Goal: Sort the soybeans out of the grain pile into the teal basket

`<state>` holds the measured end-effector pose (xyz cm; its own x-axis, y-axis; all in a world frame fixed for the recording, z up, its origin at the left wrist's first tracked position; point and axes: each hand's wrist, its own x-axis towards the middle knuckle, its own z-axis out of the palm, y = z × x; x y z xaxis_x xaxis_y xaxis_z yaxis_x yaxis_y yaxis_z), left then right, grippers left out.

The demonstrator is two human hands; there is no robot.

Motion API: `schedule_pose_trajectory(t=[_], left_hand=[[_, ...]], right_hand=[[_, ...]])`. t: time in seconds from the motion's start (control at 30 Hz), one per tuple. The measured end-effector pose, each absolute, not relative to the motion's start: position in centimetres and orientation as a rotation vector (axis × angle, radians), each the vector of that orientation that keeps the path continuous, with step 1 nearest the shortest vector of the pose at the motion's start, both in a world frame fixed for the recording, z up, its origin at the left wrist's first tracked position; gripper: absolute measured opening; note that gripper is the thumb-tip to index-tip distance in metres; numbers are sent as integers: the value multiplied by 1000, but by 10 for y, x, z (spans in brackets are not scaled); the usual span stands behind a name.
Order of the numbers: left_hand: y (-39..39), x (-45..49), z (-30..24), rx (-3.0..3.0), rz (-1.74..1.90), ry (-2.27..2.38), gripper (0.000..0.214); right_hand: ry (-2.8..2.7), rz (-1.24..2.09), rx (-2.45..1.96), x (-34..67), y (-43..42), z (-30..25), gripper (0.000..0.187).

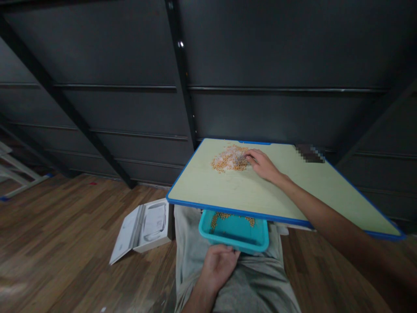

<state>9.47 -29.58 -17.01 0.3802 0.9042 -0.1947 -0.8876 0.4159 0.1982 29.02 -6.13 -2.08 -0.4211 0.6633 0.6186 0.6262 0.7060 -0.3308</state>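
A loose pile of soybeans [220, 165] mixed with whitish grains [230, 156] lies on a pale-green board [208, 187] with a blue edge. At the pile's right side, my right hand [260, 163] has its fingers drawn together; a small greyish thing seems to be at the fingertips, too blurred to name. A turquoise plastic tray [233, 239] rests on my lap, partly under the board's near edge, with soybeans along its far side. My left hand [221, 263] grips the tray's near rim, palm upward.
A dark phone-like object [309, 154], partly pixelated, lies at the board's far right corner. On the wooden floor to the left is an open white box [153, 228]. A dark panelled wall [130, 108] rises behind the board. White metal legs [26, 182] stand far left.
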Motion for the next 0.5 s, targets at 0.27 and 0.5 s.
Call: schedule_pose_trajectory(t=[0.27, 0.5], left_hand=[[-297, 95, -166, 73, 1151, 265, 39], [-295, 95, -167, 58, 1157, 261, 51]], right_hand=[[-2180, 107, -1000, 287, -66, -19, 17], [-2171, 155, -983, 284, -69, -18, 17]])
